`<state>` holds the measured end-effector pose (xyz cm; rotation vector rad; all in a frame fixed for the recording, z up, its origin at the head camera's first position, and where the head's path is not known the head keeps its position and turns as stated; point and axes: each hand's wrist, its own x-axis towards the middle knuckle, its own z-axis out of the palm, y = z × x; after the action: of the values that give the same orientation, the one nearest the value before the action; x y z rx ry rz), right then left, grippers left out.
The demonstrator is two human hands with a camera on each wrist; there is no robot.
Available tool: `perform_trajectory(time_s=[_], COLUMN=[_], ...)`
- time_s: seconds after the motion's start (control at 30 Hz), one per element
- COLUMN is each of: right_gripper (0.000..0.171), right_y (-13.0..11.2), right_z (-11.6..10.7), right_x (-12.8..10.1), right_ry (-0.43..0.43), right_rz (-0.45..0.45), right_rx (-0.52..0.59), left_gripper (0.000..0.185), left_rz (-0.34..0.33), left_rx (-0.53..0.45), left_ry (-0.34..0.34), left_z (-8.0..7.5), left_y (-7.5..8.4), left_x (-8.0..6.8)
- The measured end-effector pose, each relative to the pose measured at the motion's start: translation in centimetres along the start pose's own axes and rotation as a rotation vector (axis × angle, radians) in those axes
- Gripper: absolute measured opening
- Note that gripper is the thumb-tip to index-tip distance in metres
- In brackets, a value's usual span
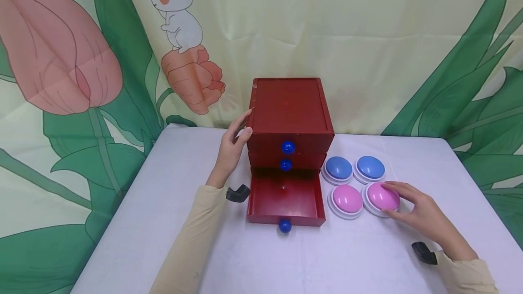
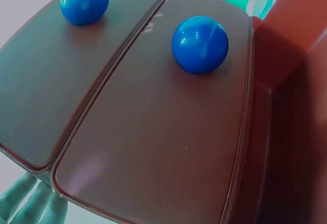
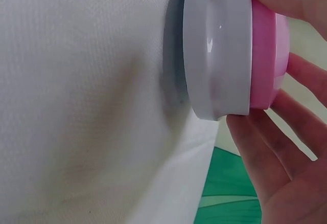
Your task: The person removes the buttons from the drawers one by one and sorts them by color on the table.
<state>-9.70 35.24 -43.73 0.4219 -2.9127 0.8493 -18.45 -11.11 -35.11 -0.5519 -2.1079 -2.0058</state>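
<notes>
A dark red cabinet (image 1: pixel 288 105) of three drawers stands on the table, its bottom drawer (image 1: pixel 282 198) pulled out with nothing inside. My left hand (image 1: pixel 231 149) rests against the cabinet's left side, fingers fairly straight; in the left wrist view its fingertips show beside the blue-knobbed drawer fronts (image 2: pixel 148 132). At the right, my right hand (image 1: pixel 421 210) holds a pink push button (image 1: pixel 384 195) with a white base, thumb on one side and fingers on the other. In the right wrist view the button's white base (image 3: pixel 217 50) is close to the white cloth.
Left of the held button sits another pink push button (image 1: pixel 347 198). Two blue push buttons, one at the left (image 1: pixel 338 168) and one at the right (image 1: pixel 370 167), stand behind the pink ones. A printed curtain (image 1: pixel 347 58) hangs behind the white table (image 1: pixel 163 185).
</notes>
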Motion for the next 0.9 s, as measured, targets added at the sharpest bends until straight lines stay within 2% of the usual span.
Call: perform_trajectory(time_s=[0.13, 0.37, 0.6, 0.7, 0.83, 0.9], right_gripper=[0.071, 0.069, 0.069, 0.071, 0.068, 0.066], right_y=[0.1, 0.3, 0.5, 0.2, -0.4, -0.7], right_z=[0.2, 0.5, 0.6, 0.5, 0.3, 0.2], right_x=[0.0, -0.2, -0.3, -0.1, 0.2, 0.4], right_ry=[0.009, 0.016, -0.03, -0.069, -0.076, -0.064], right_rz=[-0.013, -0.025, 0.007, 0.046, 0.057, 0.045], right_rx=[0.018, 0.066, 0.093, 0.075, 0.065, 0.068], left_gripper=[0.051, 0.051, 0.049, 0.05, 0.051, 0.051], left_rz=[-0.003, 0.004, 0.043, 0.034, 0.008, 0.007], left_rx=[0.004, 0.003, 0.007, 0.007, 0.001, 0.0], left_ry=[0.004, 0.008, 0.014, 0.02, 0.01, 0.008], left_z=[0.0, -0.4, -0.4, -0.3, 0.1, 0.1], left_y=[0.0, -2.8, -3.4, -1.9, 0.1, 0.1], left_x=[0.0, 0.7, 0.8, 0.4, 0.0, 0.0])
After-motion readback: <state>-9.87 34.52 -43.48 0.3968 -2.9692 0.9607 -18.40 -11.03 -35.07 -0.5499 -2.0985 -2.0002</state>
